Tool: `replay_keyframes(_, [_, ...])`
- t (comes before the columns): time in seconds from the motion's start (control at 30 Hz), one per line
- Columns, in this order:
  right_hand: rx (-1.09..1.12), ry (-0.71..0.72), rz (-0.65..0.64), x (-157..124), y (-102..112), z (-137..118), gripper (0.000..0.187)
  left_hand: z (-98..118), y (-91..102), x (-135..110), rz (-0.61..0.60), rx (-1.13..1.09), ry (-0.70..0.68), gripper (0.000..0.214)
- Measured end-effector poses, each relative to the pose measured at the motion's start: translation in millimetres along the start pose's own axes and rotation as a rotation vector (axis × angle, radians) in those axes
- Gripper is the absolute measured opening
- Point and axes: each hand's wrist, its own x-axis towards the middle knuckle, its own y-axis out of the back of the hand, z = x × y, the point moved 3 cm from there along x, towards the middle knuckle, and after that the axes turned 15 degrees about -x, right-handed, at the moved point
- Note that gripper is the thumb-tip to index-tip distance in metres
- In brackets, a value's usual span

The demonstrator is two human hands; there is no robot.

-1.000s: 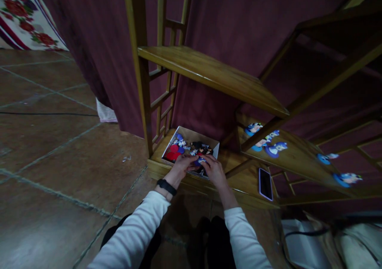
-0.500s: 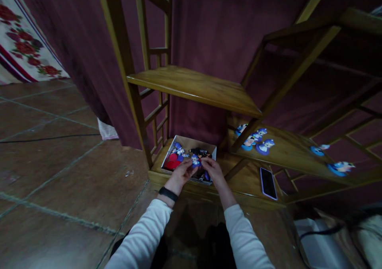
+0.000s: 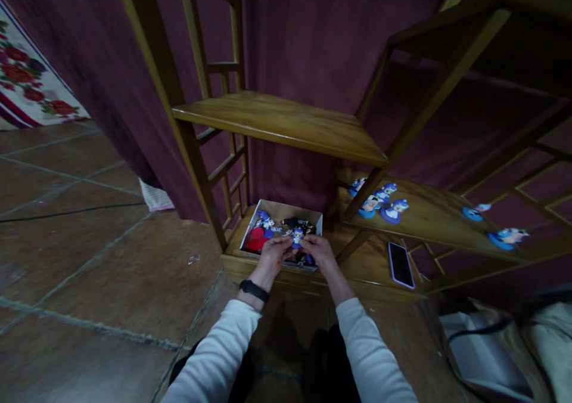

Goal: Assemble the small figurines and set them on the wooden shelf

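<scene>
While both white sleeves (image 3: 214, 352) stretched forward, the left hand (image 3: 273, 255) and the right hand (image 3: 322, 251) grasped a small purple-and-white figurine (image 3: 297, 235) between their fingertips, one from either side, its purple base lowest. It was held over an open box (image 3: 290, 211) that sat on the wooden bottom shelf (image 3: 366, 261). With the figurine as the dial's centre, red discs (image 3: 258, 233) lay in the box at nine o'clock and another purple-and-white figure (image 3: 265, 218) at ten. A black wristband (image 3: 254, 290) circled the left wrist, between seven and eight. A raised shelf (image 3: 438, 209) carried a cluster of figures (image 3: 395, 211) between two and three, with two blue-based figures (image 3: 508, 238) farther out at three. A phone (image 3: 401, 264) lay between three and four.
</scene>
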Motion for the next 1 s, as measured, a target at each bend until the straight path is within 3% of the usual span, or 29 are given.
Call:
replay_keyframes(0.43, [0.025, -0.042, 0.032, 3, -4, 20, 0.034, -13, 13.8, 8, 0.083, -0.038, 0.008, 0.011])
replay_keyframes(0.57, [0.139, -0.053, 0.009, -4, -6, 15, 0.032, -10, 14.0, 6, 0.028, -0.052, 0.033, 0.011])
replay_keyframes(0.8, [0.358, -0.119, 0.019, -30, -5, 7, 0.032, -13, 14.0, -22, -0.053, -0.074, 0.030, 0.007])
replay_keyframes(1.0, [0.367, -0.141, -0.067, -65, -10, 1, 0.026, -14, 24.1, -57, -0.034, -0.043, 0.032, 0.006])
